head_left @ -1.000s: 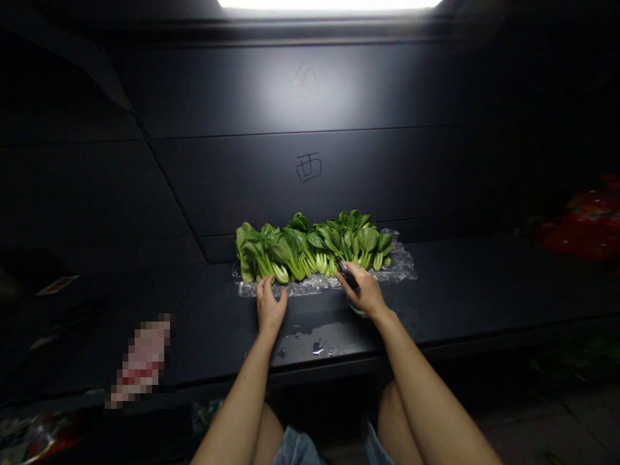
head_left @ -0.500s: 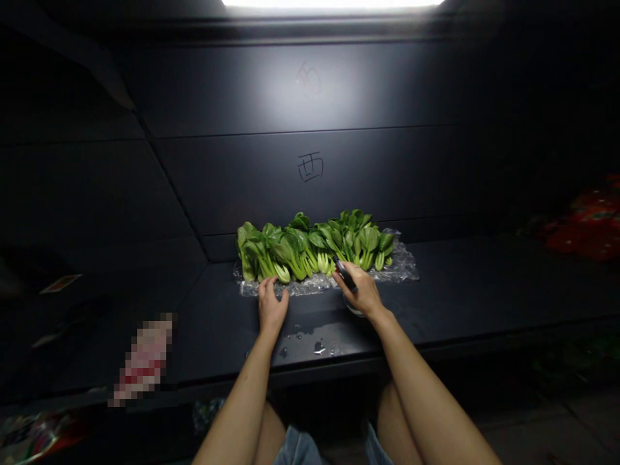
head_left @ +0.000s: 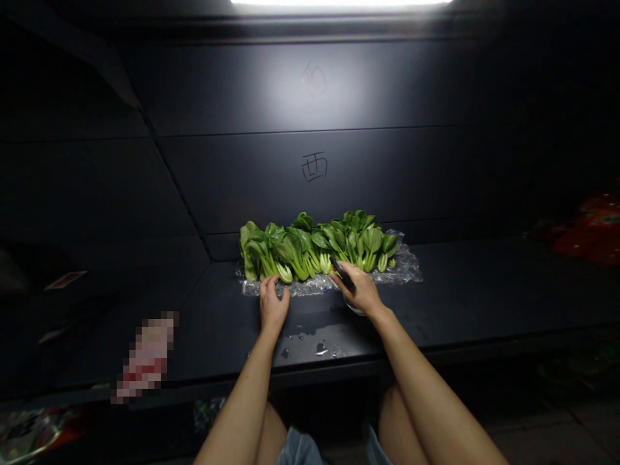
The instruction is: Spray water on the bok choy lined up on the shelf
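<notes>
A row of several bok choy plants point(head_left: 314, 248) lies on crumpled clear plastic wrap point(head_left: 407, 268), with the leaves pointing to the back. My left hand point(head_left: 272, 305) rests with its fingers apart at the front of the wrap, its fingertips next to the pale stems on the left. My right hand point(head_left: 361, 290) grips a slim black tool point(head_left: 343, 274), perhaps a knife handle, whose tip is near the stems. Any blade is hidden or too small to tell. Under that hand, a small clear container point(head_left: 355, 310) is partly hidden.
The dark tabletop point(head_left: 460, 290) has water drops and a wet patch point(head_left: 310, 345) in front of the wrap. A dark panelled wall point(head_left: 314, 166) with a handwritten character stands behind. A blurred object point(head_left: 148, 352) lies at left; a red bag point(head_left: 593, 232) sits at right.
The whole scene has shifted slightly to the right in the view. Both hands stay in nearly the same place on the plants, and the black tool remains in my right hand.
</notes>
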Action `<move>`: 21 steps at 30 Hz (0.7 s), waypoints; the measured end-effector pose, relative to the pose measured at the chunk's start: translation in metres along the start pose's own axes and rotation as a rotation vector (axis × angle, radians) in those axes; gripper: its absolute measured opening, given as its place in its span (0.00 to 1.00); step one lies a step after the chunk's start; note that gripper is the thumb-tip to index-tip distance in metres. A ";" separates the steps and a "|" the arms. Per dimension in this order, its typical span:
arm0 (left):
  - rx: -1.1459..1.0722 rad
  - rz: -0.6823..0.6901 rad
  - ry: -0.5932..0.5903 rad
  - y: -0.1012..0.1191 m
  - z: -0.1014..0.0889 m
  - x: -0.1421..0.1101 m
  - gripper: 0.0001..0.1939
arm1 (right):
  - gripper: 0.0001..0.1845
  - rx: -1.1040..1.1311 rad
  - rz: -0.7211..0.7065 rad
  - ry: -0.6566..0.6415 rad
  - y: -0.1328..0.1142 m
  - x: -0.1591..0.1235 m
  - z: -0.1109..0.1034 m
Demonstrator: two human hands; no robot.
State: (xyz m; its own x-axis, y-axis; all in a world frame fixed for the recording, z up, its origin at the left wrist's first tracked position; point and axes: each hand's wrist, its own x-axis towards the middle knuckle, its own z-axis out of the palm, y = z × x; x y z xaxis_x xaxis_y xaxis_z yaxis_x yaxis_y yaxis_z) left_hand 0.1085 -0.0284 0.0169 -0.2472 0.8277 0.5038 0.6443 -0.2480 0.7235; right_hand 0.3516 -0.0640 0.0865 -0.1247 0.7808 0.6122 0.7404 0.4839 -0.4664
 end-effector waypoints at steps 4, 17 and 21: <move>0.000 0.009 0.009 -0.001 0.001 0.002 0.20 | 0.22 0.129 0.028 -0.039 0.002 0.005 0.002; 0.003 0.010 0.023 -0.006 0.006 0.003 0.21 | 0.18 0.250 0.108 0.037 0.009 0.017 0.016; 0.002 0.006 0.028 -0.007 0.008 0.004 0.23 | 0.19 0.246 0.074 0.057 0.004 0.011 0.013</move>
State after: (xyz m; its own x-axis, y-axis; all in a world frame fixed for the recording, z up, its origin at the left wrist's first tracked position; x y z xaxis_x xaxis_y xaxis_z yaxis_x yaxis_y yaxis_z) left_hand 0.1085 -0.0198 0.0100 -0.2637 0.8115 0.5215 0.6474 -0.2519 0.7194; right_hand 0.3447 -0.0483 0.0837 -0.0337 0.7974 0.6025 0.5626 0.5134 -0.6480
